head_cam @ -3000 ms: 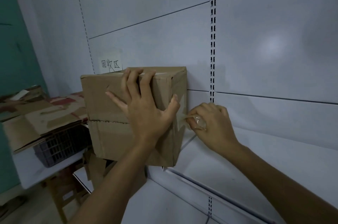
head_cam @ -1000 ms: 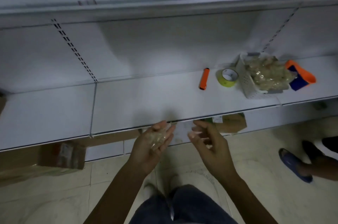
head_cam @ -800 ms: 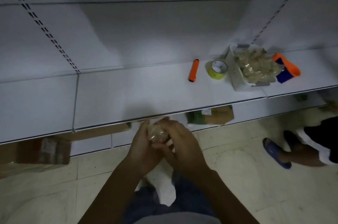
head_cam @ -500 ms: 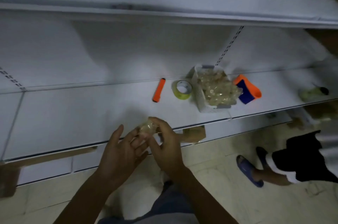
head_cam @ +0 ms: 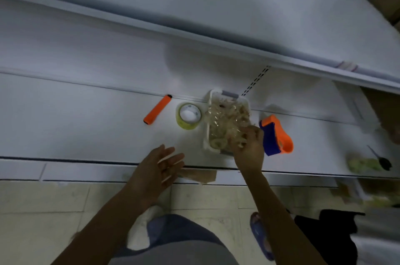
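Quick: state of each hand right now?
Left hand: open, fingers spread, holding nothing.
Right hand: fingers curled into the tape scraps in the white basket; whether it holds any cannot be told.

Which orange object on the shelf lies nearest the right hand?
The orange-and-blue tape dispenser, beside the right hand; the orange cylinder lies left, beyond the yellow tape roll.

Outstretched left hand (head_cam: 155,169) slack, fingers spread, right hand (head_cam: 249,145) farther forward, fingers bent down

White metal shelf (head_cam: 82,126), second shelf above (head_cam: 216,0) — slotted upright (head_cam: 255,82) between back panels, pale tiled floor (head_cam: 47,210), dim light
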A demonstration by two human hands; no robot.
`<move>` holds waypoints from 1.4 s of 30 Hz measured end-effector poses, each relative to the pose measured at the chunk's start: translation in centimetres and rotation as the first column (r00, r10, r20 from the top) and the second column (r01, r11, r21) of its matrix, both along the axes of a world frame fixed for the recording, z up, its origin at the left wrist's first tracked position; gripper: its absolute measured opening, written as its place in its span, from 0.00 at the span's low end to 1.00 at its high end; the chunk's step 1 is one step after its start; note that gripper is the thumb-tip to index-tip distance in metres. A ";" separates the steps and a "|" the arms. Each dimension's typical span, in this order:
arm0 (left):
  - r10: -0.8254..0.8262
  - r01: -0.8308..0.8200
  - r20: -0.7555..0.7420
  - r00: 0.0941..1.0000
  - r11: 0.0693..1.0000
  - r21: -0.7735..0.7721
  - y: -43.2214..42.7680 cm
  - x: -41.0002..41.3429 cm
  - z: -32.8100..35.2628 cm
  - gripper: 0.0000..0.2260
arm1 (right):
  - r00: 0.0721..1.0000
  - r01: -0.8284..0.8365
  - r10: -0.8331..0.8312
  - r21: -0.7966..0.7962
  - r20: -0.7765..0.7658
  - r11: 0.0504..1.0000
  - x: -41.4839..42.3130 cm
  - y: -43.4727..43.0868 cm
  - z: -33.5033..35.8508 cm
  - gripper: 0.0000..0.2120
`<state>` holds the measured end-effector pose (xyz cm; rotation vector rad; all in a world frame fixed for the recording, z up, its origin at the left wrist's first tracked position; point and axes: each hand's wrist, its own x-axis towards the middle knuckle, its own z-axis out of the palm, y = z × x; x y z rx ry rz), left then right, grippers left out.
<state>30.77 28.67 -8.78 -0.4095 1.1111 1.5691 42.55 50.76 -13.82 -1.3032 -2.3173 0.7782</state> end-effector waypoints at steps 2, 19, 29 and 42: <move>0.037 -0.036 0.027 0.999 0.999 -0.022 0.3 0.5 -0.2 0.16 | 0.991 -0.056 0.046 0.075 0.129 0.996 -0.3 1.3 -1.6 0.25; 0.193 -0.200 0.111 0.975 0.978 0.057 -0.9 2.0 -0.4 0.22 | 0.884 -0.383 0.343 0.073 0.317 0.921 0.7 2.1 -3.8 0.12; 0.365 -0.360 -0.070 0.929 0.930 0.069 -6.8 0.3 1.4 0.22 | 0.743 -0.617 0.644 0.188 -0.179 0.764 -3.6 -10.7 -0.7 0.12; 0.794 -0.739 -0.353 0.494 0.598 0.310 -31.8 -8.7 9.5 0.17 | -0.003 -0.670 0.983 0.730 -0.182 0.133 -20.8 -34.0 17.3 0.15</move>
